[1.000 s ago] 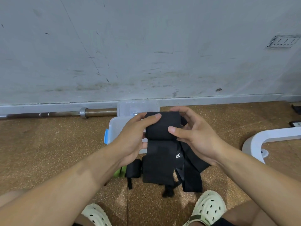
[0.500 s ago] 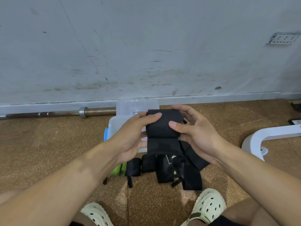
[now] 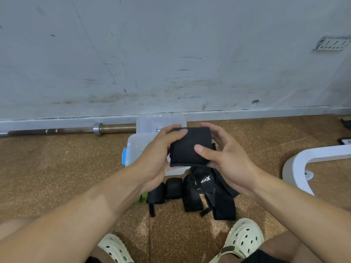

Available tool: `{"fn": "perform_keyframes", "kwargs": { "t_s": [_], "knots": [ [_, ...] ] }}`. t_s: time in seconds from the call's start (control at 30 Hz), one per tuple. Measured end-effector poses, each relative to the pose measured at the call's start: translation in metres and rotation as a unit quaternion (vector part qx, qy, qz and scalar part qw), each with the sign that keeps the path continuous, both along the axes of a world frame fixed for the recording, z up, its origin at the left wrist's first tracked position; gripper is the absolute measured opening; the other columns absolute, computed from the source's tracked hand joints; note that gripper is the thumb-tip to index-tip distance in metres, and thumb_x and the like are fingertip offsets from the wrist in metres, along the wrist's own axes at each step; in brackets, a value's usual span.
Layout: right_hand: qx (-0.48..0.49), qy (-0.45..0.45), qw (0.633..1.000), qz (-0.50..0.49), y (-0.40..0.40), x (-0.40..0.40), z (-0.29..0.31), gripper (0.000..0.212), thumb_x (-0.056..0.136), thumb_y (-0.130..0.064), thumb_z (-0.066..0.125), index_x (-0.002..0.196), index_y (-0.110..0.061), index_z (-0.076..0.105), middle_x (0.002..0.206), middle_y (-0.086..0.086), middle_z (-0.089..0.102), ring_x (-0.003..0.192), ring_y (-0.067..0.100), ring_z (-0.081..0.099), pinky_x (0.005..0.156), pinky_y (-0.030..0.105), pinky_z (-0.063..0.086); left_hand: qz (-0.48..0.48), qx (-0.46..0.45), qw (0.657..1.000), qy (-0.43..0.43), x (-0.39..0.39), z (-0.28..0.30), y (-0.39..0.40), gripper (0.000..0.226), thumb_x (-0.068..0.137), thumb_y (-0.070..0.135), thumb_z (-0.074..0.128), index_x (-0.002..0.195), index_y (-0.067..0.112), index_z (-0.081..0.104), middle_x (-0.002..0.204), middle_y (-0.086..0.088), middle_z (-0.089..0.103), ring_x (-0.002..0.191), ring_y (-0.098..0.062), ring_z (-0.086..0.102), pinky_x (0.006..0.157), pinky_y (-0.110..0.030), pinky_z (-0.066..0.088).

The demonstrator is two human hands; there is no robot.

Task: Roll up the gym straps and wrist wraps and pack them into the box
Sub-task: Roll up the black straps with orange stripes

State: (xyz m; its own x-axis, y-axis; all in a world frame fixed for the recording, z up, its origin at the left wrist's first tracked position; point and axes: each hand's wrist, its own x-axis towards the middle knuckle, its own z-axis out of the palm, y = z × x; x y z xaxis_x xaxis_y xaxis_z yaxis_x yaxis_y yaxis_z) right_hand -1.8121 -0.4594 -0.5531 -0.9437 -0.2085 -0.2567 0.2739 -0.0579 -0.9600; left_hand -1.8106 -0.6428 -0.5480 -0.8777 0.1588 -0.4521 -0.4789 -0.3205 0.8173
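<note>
A black wrist wrap (image 3: 187,147), rolled into a thick bundle, is held up in front of me by both hands. My left hand (image 3: 156,158) grips its left side, thumb over the top. My right hand (image 3: 225,158) grips the right side with the thumb pressed on the front. Behind them on the floor stands a clear plastic box (image 3: 136,149) with a blue latch, and its lid (image 3: 152,122) leans behind it. Below my hands lie two small rolled black wraps (image 3: 165,191), a green item and a heap of loose black straps (image 3: 212,196).
A barbell (image 3: 66,130) lies along the foot of the grey wall at the left. A white curved frame (image 3: 307,160) sits on the cork floor at the right. My feet in pale clogs (image 3: 241,238) are at the bottom edge.
The hanging tail of the wrap has been wound up into the roll. Both hands kept turning it and it is now a compact bundle with no loose end hanging.
</note>
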Motion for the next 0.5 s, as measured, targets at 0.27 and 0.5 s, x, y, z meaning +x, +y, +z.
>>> {"fn": "perform_keyframes", "kwargs": {
  "t_s": [0.27,0.5],
  "knots": [
    [0.125,0.03,0.985,0.114,-0.008,0.015,-0.018,0.083,0.095,-0.044,0.07,0.159,-0.048,0.019,0.159,-0.025,0.037,0.142,-0.008,0.038,0.124,0.03,0.032,0.03,-0.064,0.994,-0.079,0.015,-0.006,0.008,0.035,0.1,0.043,0.059,0.129,0.024,0.058,0.117,-0.006,0.072,0.102,-0.028,0.074,0.087,-0.052,0.061],
    [0.09,-0.029,0.982,0.162,-0.019,0.015,-0.032,0.086,0.097,-0.041,0.069,0.163,-0.039,0.014,0.142,-0.019,0.061,0.133,0.002,0.056,0.12,0.036,0.038,0.072,-0.068,0.988,-0.115,0.021,-0.019,0.0,0.056,0.101,0.039,0.06,0.151,0.036,0.036,0.131,-0.002,0.064,0.112,-0.026,0.068,0.098,-0.051,0.056]
  ]
}}
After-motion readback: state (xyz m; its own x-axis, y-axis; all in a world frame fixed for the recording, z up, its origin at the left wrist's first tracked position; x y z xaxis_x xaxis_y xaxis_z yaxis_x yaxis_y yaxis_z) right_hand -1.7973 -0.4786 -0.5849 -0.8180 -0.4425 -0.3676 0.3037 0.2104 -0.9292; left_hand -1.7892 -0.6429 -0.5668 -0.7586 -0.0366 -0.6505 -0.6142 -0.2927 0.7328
